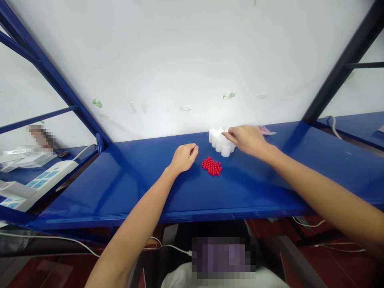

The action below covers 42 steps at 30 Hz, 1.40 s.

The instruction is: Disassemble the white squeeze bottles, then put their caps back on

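Observation:
My left hand (185,157) rests on the blue table in a loose fist, thumb side up, and anything inside it is hidden. Just right of it lies a flat cluster of small red caps or beads (211,166). Behind them, a tight group of white plastic bottles (225,149) with narrow pointed tops stands upright. My right hand (247,139) reaches in from the right over this group, partly covering it. Its thumb and finger are pinched together at the bottle tops, and whatever they may hold is too small to make out.
A clear plastic bag with red print (266,131) lies behind my right hand. The blue table (129,180) meets a white wall (156,64). Blue frame posts (75,102) flank it. Far left are a white power strip (45,182) and boxes. A cable runs below the table edge.

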### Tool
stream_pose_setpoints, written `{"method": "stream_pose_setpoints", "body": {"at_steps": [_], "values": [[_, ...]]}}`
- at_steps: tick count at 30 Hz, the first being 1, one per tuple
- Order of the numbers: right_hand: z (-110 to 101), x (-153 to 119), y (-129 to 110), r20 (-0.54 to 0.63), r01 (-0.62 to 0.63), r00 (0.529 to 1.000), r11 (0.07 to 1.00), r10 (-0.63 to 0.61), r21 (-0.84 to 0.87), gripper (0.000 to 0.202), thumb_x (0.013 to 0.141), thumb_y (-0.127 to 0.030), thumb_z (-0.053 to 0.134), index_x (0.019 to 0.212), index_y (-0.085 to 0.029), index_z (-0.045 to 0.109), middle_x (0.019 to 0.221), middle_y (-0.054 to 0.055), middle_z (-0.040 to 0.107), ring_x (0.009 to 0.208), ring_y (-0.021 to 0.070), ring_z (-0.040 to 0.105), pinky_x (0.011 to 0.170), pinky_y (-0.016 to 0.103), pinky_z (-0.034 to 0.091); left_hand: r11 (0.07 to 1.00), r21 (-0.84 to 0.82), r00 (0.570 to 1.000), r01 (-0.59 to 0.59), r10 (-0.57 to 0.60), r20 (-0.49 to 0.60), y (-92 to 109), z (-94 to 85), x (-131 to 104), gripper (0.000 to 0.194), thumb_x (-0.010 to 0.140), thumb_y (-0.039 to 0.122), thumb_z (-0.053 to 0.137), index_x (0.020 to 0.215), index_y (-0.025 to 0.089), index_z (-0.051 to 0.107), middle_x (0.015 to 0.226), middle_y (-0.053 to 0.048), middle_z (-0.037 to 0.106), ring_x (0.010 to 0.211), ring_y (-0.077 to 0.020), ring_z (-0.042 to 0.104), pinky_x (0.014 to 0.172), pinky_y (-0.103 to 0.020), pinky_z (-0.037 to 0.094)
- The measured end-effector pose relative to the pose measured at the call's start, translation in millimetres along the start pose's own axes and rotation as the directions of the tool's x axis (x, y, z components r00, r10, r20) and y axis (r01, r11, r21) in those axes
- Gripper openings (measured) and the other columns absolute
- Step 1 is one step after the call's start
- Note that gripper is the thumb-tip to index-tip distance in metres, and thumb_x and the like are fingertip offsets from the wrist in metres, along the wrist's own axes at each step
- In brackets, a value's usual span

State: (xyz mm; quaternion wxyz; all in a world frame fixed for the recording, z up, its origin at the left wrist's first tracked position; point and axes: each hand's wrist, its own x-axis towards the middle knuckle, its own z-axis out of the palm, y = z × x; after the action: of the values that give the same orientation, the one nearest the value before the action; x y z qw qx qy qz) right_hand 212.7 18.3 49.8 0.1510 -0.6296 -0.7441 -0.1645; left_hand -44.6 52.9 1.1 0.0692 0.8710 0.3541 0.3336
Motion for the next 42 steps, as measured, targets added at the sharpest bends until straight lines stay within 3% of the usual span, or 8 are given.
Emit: {"method": "stream_pose_setpoints", "body": {"at_steps": [11,16,22,25,28,32,36,42], "values": [[-2,4,6,0.053,0.073,0.996,0.997,-0.073,0.001,0.051,0.1,-0.044,0.033,0.073,-0.017,0.066,0.07,0.011,0.067,0.06,0.0214,0.056,0.056,0.032,0.022,0.998,0.048,0.999,0.042,-0.043,0.033,-17,-4.6,2,0.037,0.098,0.031,0.036,0.069,0.018,0.056,0.065,0.0,0.054,0.06,-0.0145,0.048,0.063,-0.028,0.033],[-3,-1,7,0.08,0.088,0.993,0.996,-0.089,0.015,0.055,0.101,-0.05,0.032,0.075,-0.017,0.067,0.071,0.012,0.069,0.064,0.0226,0.059,0.057,0.031,0.022,0.996,0.056,0.997,0.066,-0.068,0.038,-22,-4.8,4,0.037,0.097,0.031,0.037,0.068,0.018,0.056,0.063,0.0,0.053,0.06,-0.0146,0.048,0.063,-0.028,0.033],[6,-5,7,-0.127,0.084,0.99,0.976,-0.059,0.203,0.05,0.099,-0.055,0.039,0.076,-0.019,0.065,0.071,0.008,0.07,0.063,0.0201,0.061,0.055,0.028,0.025,0.994,0.069,0.994,0.08,-0.084,0.064,-26,-7.5,3,0.038,0.098,0.03,0.035,0.071,0.017,0.058,0.065,-0.001,0.055,0.061,-0.0146,0.049,0.063,-0.028,0.034],[2,-10,7,-0.29,0.107,0.957,0.941,-0.009,0.322,0.039,0.089,-0.057,0.056,0.079,-0.021,0.065,0.076,0.005,0.073,0.064,0.0188,0.063,0.056,0.028,0.032,0.997,0.061,0.989,0.055,-0.063,0.134,-25,-5.4,1,0.029,0.096,0.029,0.04,0.08,0.018,0.062,0.071,0.0,0.06,0.064,-0.0145,0.052,0.064,-0.027,0.037],[-5,-17,4,-0.345,0.094,0.938,0.922,0.046,0.377,0.028,0.083,-0.049,0.063,0.084,-0.021,0.068,0.079,0.004,0.074,0.06,0.018,0.063,0.058,0.029,0.038,0.999,0.041,0.977,0.022,-0.03,0.213,-21,-0.4,0,0.021,0.093,0.029,0.047,0.094,0.02,0.066,0.074,0.001,0.061,0.066,-0.015,0.054,0.064,-0.027,0.038],[-5,-22,0,-0.219,0.005,0.973,0.936,0.077,0.351,0.024,0.085,-0.036,0.056,0.093,-0.02,0.07,0.075,0.003,0.074,0.06,0.0193,0.063,0.059,0.031,0.038,1.0,0.032,0.968,0.001,-0.009,0.25,-15,4.1,-1,0.024,0.093,0.028,0.046,0.105,0.02,0.066,0.08,-0.001,0.063,0.071,-0.0162,0.055,0.067,-0.028,0.04],[6,-22,-2,-0.061,-0.019,0.997,0.947,0.041,0.32,0.03,0.088,-0.036,0.052,0.102,-0.018,0.072,0.07,0.004,0.072,0.064,0.0213,0.064,0.06,0.031,0.037,1.0,0.007,0.963,-0.027,0.025,0.268,-12,4.1,-1,0.029,0.09,0.022,0.046,0.112,0.02,0.066,0.084,-0.002,0.063,0.072,-0.0155,0.055,0.069,-0.029,0.042],[19,-24,-6,-0.076,0.121,0.992,0.886,-0.097,0.447,0.022,0.09,-0.031,0.052,0.091,-0.017,0.069,0.069,0.004,0.064,0.059,0.0166,0.056,0.06,0.03,0.037,0.996,-0.086,0.961,-0.029,0.051,0.27,-8,5.6,-3,0.031,0.081,0.014,0.05,0.106,0.02,0.066,0.083,-0.001,0.061,0.072,-0.0143,0.053,0.07,-0.027,0.042]]}}
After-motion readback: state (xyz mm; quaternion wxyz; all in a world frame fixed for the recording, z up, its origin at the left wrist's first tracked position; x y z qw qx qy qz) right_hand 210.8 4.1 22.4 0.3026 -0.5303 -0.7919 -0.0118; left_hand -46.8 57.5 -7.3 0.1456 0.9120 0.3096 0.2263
